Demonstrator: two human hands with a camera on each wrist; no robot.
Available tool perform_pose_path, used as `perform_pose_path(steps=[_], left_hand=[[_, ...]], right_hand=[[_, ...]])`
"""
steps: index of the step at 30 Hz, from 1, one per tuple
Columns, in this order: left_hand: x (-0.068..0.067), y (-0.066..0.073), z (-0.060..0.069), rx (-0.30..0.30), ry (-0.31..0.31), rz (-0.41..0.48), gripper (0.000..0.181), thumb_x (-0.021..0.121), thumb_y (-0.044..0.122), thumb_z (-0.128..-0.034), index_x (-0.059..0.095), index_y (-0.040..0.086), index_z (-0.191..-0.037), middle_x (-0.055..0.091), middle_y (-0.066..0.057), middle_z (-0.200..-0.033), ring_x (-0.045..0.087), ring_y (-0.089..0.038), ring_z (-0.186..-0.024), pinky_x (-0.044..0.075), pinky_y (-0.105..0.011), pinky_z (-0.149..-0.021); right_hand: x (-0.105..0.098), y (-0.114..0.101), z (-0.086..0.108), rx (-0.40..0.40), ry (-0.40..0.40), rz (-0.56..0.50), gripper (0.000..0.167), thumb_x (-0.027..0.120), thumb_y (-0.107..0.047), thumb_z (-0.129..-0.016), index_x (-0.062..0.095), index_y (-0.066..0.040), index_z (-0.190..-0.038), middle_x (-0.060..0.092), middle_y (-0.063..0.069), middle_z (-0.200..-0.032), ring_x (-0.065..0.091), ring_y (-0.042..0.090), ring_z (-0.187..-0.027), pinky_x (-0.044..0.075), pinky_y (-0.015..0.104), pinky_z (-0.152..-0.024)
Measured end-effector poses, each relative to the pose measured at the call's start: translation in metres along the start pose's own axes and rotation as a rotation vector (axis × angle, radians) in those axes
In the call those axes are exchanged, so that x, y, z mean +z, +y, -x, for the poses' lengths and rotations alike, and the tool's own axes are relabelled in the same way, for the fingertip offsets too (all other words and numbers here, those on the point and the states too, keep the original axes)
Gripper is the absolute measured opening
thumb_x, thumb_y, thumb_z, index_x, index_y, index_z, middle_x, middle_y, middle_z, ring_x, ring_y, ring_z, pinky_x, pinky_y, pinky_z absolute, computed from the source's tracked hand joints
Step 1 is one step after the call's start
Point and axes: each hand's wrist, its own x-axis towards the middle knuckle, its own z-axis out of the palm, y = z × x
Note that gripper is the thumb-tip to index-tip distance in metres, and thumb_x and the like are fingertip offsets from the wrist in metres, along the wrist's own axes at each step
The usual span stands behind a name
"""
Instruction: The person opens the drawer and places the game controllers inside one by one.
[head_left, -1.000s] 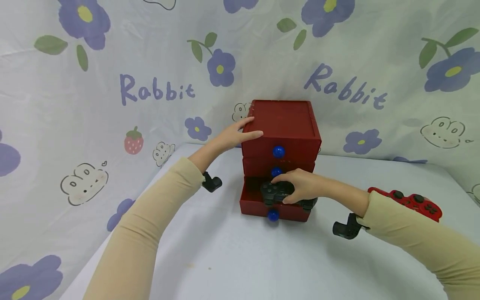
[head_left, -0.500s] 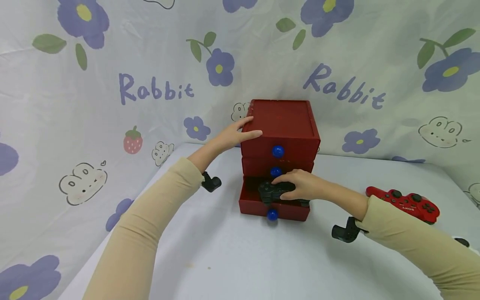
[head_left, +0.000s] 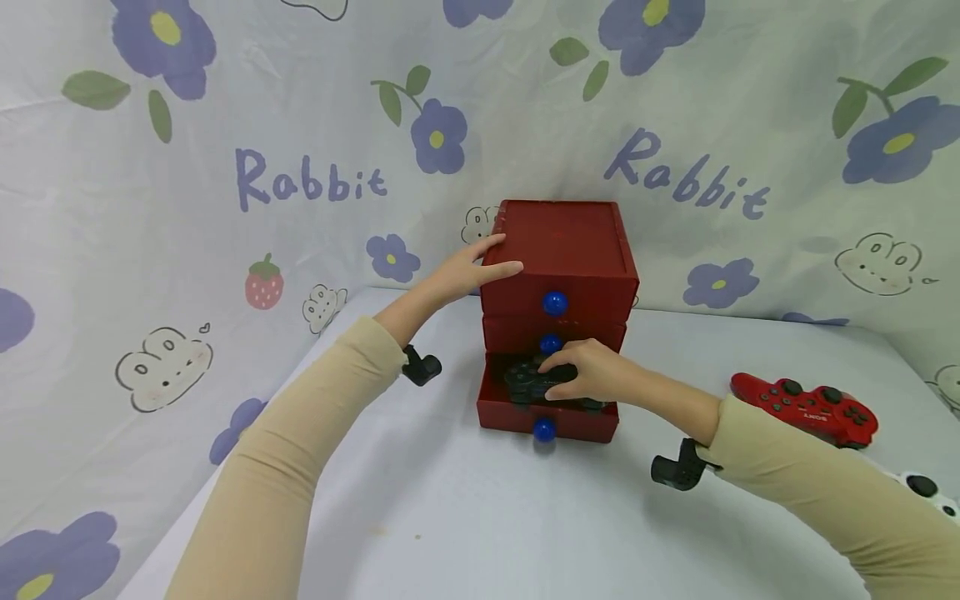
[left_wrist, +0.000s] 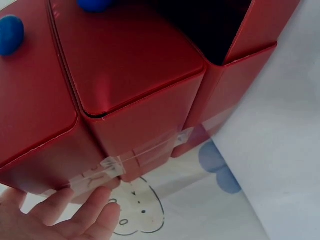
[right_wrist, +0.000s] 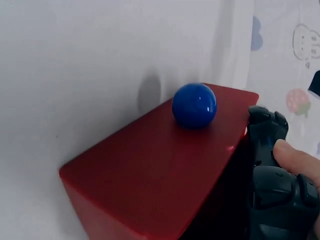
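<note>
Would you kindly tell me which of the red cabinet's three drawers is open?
The bottom drawer: it is pulled out, the right hand holding the black controller at its opening, while the top drawer and middle drawer above are closed.

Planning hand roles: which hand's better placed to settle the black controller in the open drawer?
Right, most likely: the right hand grips the black controller at the drawer; the left hand is up by the cabinet top, away from both.

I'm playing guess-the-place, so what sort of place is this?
Probably a little tabletop filming spot, though the wider room is out of view. A red drawer cabinet stands on a white tabletop, a rabbit-and-flower backdrop hangs behind it, and black wrist cameras are being worn.
</note>
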Motion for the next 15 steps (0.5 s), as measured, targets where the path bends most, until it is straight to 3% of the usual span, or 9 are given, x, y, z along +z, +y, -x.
perform_pose_path(steps=[5, 15], left_hand=[[0.001, -0.001, 0.0, -0.003, 0.005, -0.019, 0.075, 0.056, 0.055, -0.0817, 0.023, 0.031, -0.145, 0.022, -0.002, -0.151, 0.024, -0.026, -0.135, 0.03, -0.052, -0.103], [0.0, -0.002, 0.0, 0.006, -0.01, 0.016, 0.075, 0.056, 0.054, -0.0829, 0.022, 0.029, -0.145, 0.019, -0.002, -0.151, 0.021, -0.025, -0.136, 0.03, -0.051, -0.104]], right_hand=[[0.001, -0.003, 0.0, 0.023, -0.006, -0.019, 0.034, 0.073, -0.025, -0.078, 0.068, -0.009, -0.108, 0.064, 0.012, -0.109, 0.057, 0.027, -0.101, 0.05, 0.038, -0.083], [0.001, 0.013, 0.014, 0.075, -0.126, -0.031, 0.036, 0.068, -0.014, -0.08, 0.063, -0.008, -0.115, 0.058, 0.017, -0.115, 0.052, 0.033, -0.106, 0.05, 0.043, -0.082]])
